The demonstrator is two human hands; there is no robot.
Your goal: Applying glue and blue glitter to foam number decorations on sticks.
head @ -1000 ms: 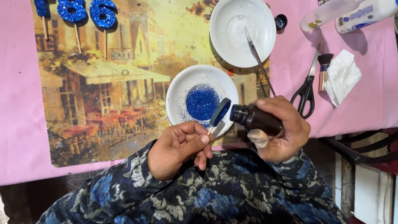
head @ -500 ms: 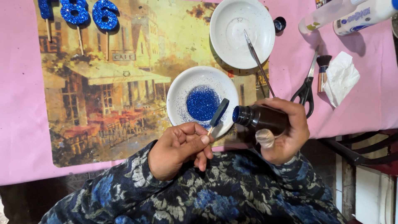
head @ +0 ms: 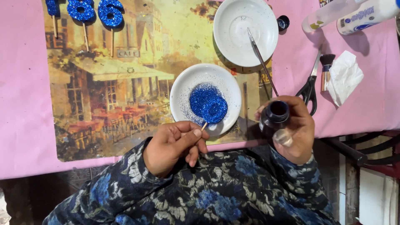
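My left hand (head: 173,144) pinches a thin wooden stick whose blue glittered shape (head: 208,104) lies flat in a white dish (head: 185,85) dusted with blue glitter. My right hand (head: 293,129) grips a small dark jar (head: 273,117), its open mouth turned up, just right of that dish. Both hands hover at the near edge of a picture placemat (head: 121,79) on a pink tablecloth (head: 21,83).
A second white dish (head: 233,33) with a thin brush (head: 262,60) sits behind. Three blue glitter shapes on sticks (head: 83,12) lie at the top left. Scissors (head: 309,85), a small brush (head: 326,71), a crumpled tissue (head: 345,77), a dark cap (head: 283,21) and glue bottles (head: 354,14) lie right.
The jar was tilted over the dish; now it is upright and drawn back to the right. The glittered shape, held on edge before, now lies flat in the dish.
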